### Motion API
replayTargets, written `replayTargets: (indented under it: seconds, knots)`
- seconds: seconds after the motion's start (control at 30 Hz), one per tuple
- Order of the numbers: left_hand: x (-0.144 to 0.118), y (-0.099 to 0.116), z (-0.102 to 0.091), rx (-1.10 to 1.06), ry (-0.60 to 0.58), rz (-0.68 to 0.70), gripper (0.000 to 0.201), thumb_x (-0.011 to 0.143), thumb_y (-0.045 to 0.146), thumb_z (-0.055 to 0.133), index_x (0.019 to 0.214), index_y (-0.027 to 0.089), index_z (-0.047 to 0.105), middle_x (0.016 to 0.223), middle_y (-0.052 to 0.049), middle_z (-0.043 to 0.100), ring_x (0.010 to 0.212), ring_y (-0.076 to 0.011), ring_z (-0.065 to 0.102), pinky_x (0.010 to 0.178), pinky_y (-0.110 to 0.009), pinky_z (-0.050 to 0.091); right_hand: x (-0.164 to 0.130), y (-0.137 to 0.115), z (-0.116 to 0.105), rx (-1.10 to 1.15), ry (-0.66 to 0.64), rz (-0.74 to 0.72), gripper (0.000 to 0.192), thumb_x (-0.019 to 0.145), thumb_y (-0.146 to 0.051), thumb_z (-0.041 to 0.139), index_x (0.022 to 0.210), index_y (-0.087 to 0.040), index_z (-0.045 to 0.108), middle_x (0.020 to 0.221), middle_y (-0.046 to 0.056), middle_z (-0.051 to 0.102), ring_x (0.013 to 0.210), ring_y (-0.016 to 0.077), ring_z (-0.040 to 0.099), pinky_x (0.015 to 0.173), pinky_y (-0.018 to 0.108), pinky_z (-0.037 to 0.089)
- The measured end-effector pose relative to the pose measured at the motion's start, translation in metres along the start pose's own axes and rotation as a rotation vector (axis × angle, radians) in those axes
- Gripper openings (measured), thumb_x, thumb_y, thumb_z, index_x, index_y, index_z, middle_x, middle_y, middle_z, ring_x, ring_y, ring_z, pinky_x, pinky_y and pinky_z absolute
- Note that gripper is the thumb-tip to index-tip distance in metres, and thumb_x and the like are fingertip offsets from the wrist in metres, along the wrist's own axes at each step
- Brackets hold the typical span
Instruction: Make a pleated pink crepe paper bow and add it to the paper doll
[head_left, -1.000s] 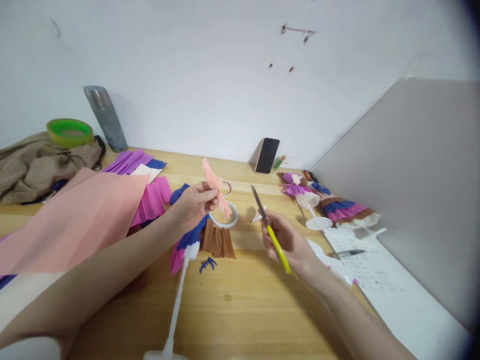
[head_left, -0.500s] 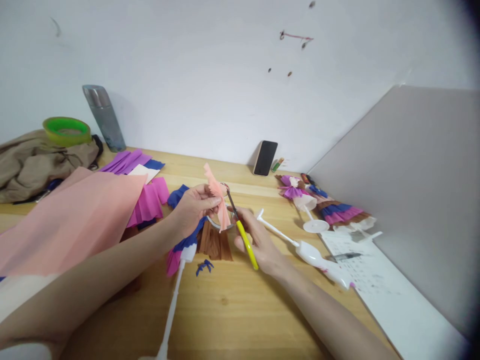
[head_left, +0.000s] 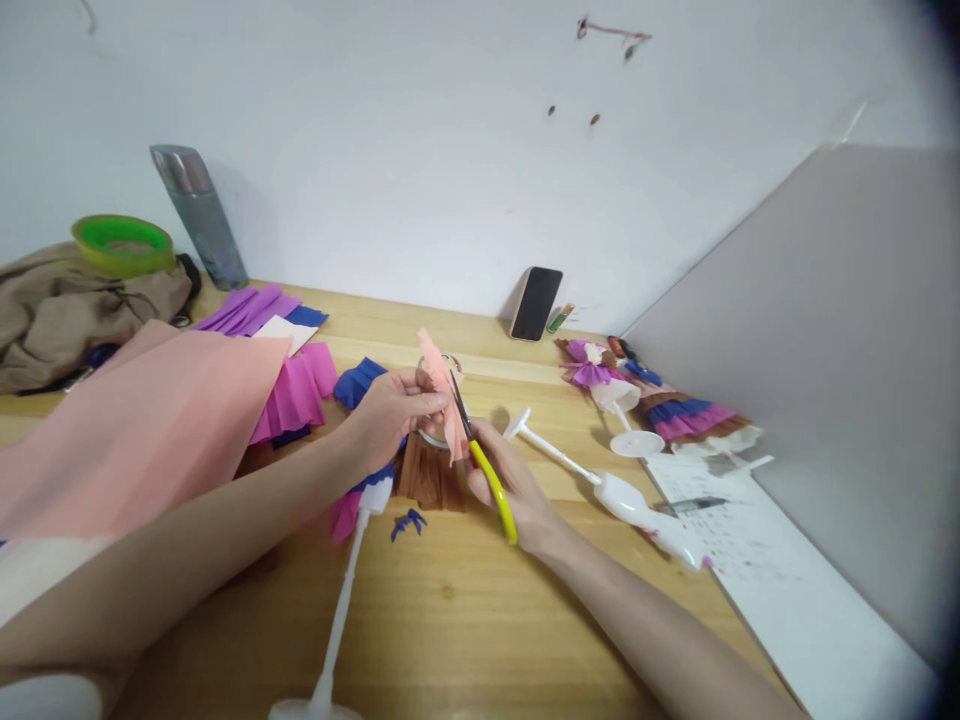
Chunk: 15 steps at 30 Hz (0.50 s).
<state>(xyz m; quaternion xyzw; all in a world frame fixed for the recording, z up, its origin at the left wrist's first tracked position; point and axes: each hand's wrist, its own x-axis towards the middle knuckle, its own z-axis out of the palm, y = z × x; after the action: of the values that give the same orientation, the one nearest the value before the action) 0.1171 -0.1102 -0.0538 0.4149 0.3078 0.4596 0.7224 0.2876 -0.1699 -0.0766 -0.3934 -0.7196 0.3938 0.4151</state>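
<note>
A small gathered piece of peach crepe paper (head_left: 454, 432) is pinched between the thumb and fingers of my left hand (head_left: 390, 415). My right hand (head_left: 514, 490) grips yellow-handled scissors (head_left: 491, 485), whose dark blades lie against the paper. Behind the paper, a roll of tape (head_left: 433, 438) shows in part. Below my hands are brown crepe paper (head_left: 427, 475), dark blue scraps (head_left: 409, 523) and a white mannequin stand (head_left: 341, 610) with blue and magenta paper on its upper part.
Peach crepe sheets (head_left: 142, 430) and magenta paper (head_left: 296, 395) cover the left side. A bottle (head_left: 202, 220), phone (head_left: 537, 303) and green tape roll (head_left: 124, 245) stand at the back. At right lie a white mannequin (head_left: 630, 500), dressed figures (head_left: 589, 362) and a written sheet (head_left: 795, 600).
The scissor blades have moved from just beside the peach paper to lie against it. The whole view has shifted slightly; both hands keep their hold.
</note>
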Motion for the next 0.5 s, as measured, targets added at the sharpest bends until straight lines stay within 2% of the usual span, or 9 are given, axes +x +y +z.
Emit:
replayTargets:
  seconds: [0.27,0.5]
  knots:
    - [-0.0009,-0.0018,0.0020,-0.012,0.017,-0.014,0.015,0.061,0.013,0.074,0.066,0.010,0.060,0.057,-0.001,0.062,0.049,-0.0074,0.054,0.048,-0.018,0.041,-0.0023,0.0024,0.0048,0.140,0.026,0.056,0.054,0.080,-0.071,0.056,0.098,-0.020,0.055,0.081,0.001,0.048,0.070,0.0160,0.044,0.063,0.029,0.039]
    - [-0.0007,-0.0012,0.0017,-0.039,0.000,-0.035,0.016,0.061,0.012,0.075,0.065,0.011,0.059,0.056,-0.001,0.062,0.050,-0.0078,0.055,0.048,-0.018,0.041,-0.0052,0.0034,0.0074,0.129,0.038,0.121,0.048,0.083,-0.070,0.052,0.088,-0.022,0.052,0.074,0.000,0.045,0.064,0.0156,0.042,0.057,0.029,0.037]
